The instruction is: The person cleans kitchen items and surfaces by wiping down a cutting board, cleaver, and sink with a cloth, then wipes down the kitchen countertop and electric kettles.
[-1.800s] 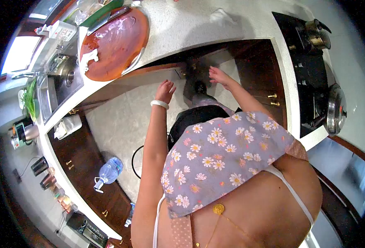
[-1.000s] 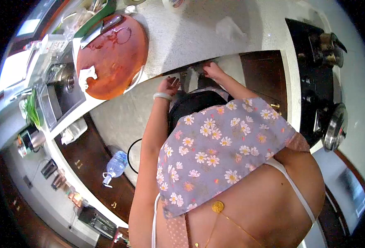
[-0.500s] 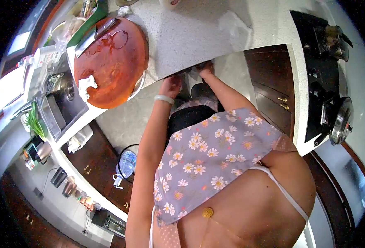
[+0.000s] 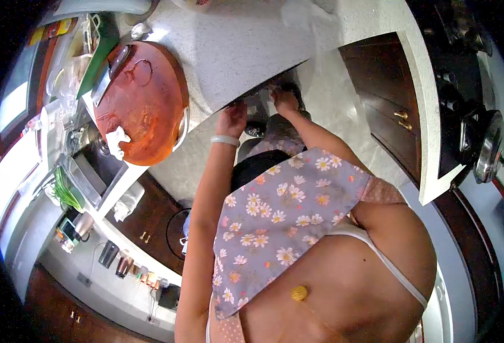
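We see the round chopping board [image 4: 149, 108] on the pale countertop [image 4: 229, 63], and we place the rest by it as the view shows it. The countertop, the thing nearest both hands, runs from under the board away to its right. Right of the board, near it, we find the left hand [image 4: 233, 118] at the countertop's front edge, its fingers partly bent; a white bracelet [image 4: 225, 140] circles that wrist. Farther right of the board, the right hand [image 4: 285, 101] reaches to the same shaded edge, fingers curled. We cannot tell whether either hand pinches anything or touches the edge, for the fingertips are lost in shadow.

On the board we see a knife [image 4: 120, 62] along its upper left rim and a crumpled white piece [image 4: 116, 143] at its lower left. The sink [image 4: 86, 177] sits just below left of the board, with green stalks [image 4: 66, 191] beyond. Well to the board's right are the dark drawers [image 4: 386, 86] and, past them, the black hob [image 4: 452, 114].
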`<action>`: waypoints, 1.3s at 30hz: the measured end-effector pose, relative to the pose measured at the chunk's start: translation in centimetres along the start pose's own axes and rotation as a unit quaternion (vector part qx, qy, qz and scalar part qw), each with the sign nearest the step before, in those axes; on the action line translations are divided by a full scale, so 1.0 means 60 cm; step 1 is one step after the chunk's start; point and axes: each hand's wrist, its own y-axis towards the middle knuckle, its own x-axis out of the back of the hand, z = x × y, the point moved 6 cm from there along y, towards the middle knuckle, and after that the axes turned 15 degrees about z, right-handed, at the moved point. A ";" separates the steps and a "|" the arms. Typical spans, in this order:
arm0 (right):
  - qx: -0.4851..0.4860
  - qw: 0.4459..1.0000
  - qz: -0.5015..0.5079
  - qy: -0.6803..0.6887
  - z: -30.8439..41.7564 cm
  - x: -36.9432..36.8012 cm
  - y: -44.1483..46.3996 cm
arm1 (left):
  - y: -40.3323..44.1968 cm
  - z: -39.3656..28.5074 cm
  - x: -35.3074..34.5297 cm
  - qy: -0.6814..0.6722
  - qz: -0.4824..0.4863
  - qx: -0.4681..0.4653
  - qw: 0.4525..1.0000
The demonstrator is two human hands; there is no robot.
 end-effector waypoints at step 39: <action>0.323 0.866 0.321 -0.205 0.074 0.424 -0.179 | -0.531 0.280 -0.670 0.587 0.743 -0.070 0.314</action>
